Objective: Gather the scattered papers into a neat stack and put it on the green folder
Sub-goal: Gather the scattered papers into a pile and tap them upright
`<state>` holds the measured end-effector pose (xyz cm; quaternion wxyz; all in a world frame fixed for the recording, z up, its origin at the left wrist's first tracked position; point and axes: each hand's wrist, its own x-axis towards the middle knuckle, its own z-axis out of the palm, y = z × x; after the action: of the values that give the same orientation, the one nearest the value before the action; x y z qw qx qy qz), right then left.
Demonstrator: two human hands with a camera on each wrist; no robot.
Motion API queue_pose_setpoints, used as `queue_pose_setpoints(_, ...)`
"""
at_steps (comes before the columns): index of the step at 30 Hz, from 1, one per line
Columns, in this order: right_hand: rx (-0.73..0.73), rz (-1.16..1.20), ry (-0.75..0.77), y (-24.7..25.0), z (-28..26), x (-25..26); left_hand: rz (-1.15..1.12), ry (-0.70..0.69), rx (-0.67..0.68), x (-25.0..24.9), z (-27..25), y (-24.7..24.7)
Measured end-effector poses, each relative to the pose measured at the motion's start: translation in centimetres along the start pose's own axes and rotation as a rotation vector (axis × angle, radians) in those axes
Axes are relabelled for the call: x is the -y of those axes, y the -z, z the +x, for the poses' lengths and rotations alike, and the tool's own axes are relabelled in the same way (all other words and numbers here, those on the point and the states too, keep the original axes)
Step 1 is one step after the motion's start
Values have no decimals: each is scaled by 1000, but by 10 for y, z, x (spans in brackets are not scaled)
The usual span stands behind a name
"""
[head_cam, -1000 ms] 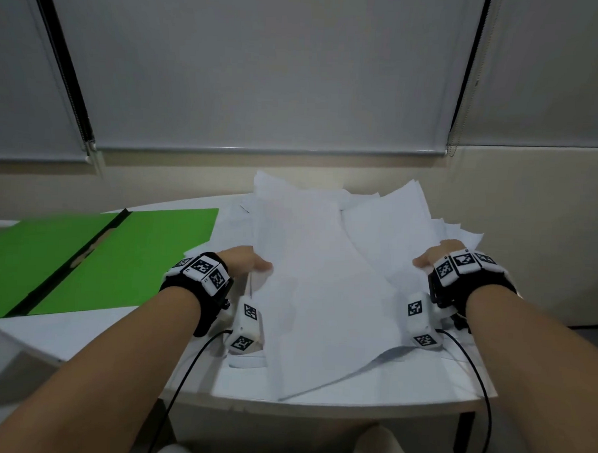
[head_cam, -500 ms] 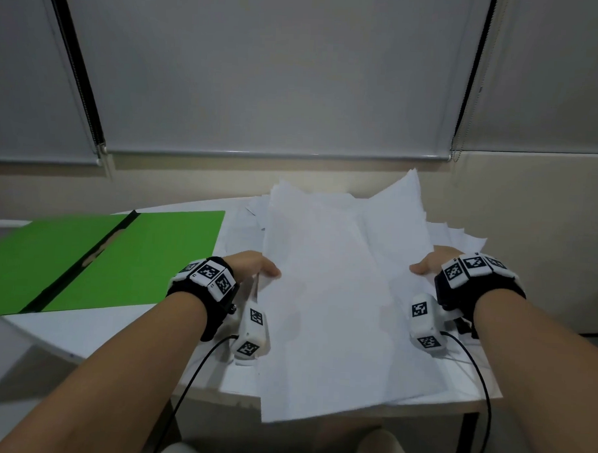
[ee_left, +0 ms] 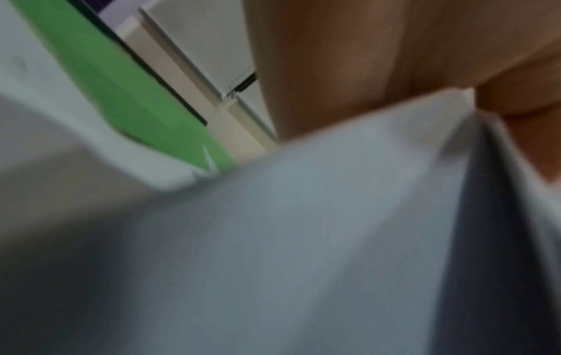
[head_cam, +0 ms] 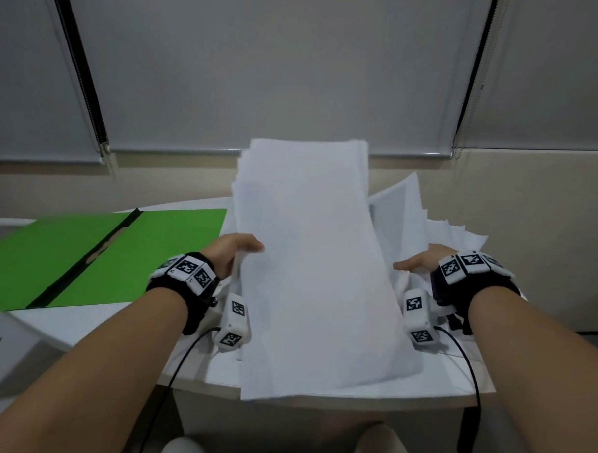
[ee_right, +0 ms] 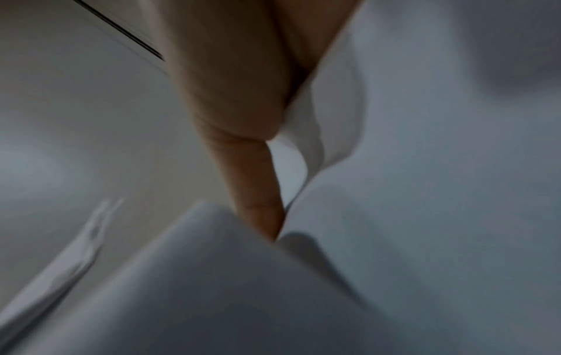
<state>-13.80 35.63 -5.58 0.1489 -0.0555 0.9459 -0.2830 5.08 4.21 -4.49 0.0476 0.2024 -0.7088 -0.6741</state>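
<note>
A loose bundle of white papers (head_cam: pixel 309 261) is tipped up off the table in front of me, far edge raised, near edge overhanging the table front. My left hand (head_cam: pixel 236 249) pinches its left edge, thumb on top. My right hand (head_cam: pixel 417 264) holds the right edge, thumb across the top sheets; its other fingers are hidden beneath. Several more sheets (head_cam: pixel 438 229) fan out behind on the right. In the left wrist view my fingers (ee_left: pixel 334 72) lie against the papers (ee_left: pixel 303 240). The open green folder (head_cam: pixel 94 251) lies flat on the left, also seen as the folder (ee_left: pixel 121 96).
The white table (head_cam: pixel 81 323) has a curved front edge. A wall with grey roller blinds (head_cam: pixel 263 70) stands close behind it. A grey surface (head_cam: pixel 4 350) sits lower at the left. Cables (head_cam: pixel 182 358) hang from both wrist units.
The papers were lying spread on the table; both hands have drawn them together and lifted them into a narrower, tipped-up bundle. My hands have come closer together.
</note>
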Motion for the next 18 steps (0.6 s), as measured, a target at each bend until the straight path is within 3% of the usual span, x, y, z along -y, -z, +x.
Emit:
queue_pose_setpoints(3, -57, -64, -71, 9, -42, 14, 37, 67, -168, 2, 6, 30)
queue_pose_setpoints(6, -55, -48, -146, 8, -46, 13, 241, 156, -141, 29, 40, 58)
queue_pose_setpoints(10, -5, 113, -117, -5, -45, 15, 356, 149, -135, 18, 14, 35)
queue_pose_setpoints(12, 35, 70, -80, -11, -31, 13, 468, 137, -137, 14, 12, 28)
queue_pose_setpoints(15, -9, 15, -15, -8, -35, 20, 399, 55, -127, 16, 24, 29)
queue_pose_setpoints(18, -130, 211, 79, 8, -44, 24, 285, 13, -144, 9, 18, 24)
